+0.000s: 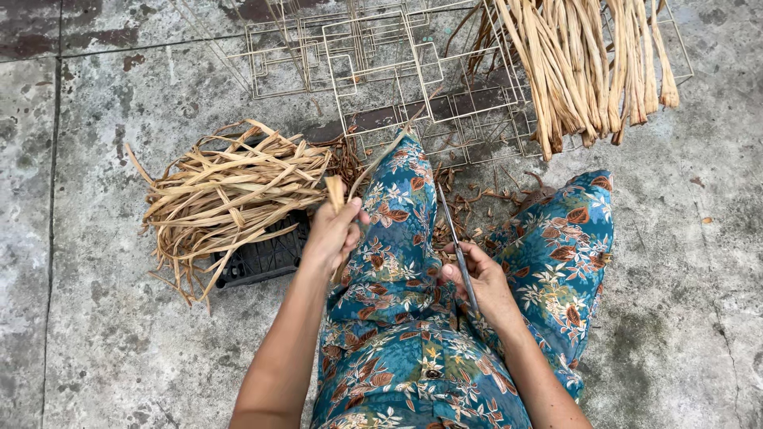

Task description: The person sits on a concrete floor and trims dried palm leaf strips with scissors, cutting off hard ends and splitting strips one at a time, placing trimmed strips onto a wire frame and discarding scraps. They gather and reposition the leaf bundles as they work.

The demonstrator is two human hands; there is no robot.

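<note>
My left hand [334,232] is closed around a tan dried fibre strip [336,191] whose cut end sticks up above the fingers. My right hand [483,280] grips a pair of thin metal scissors [453,230] with blades pointing away from me over my knee. Both hands rest above my legs in blue floral trousers [401,262]. Between my legs lie small brown fibre trimmings [477,202].
A black plastic crate [262,258] at my left holds a loose heap of flat dried strips [230,187]. Wire frames [381,59] lie ahead on the concrete floor, and a bundle of thick dried stalks [580,63] rests on them at the upper right.
</note>
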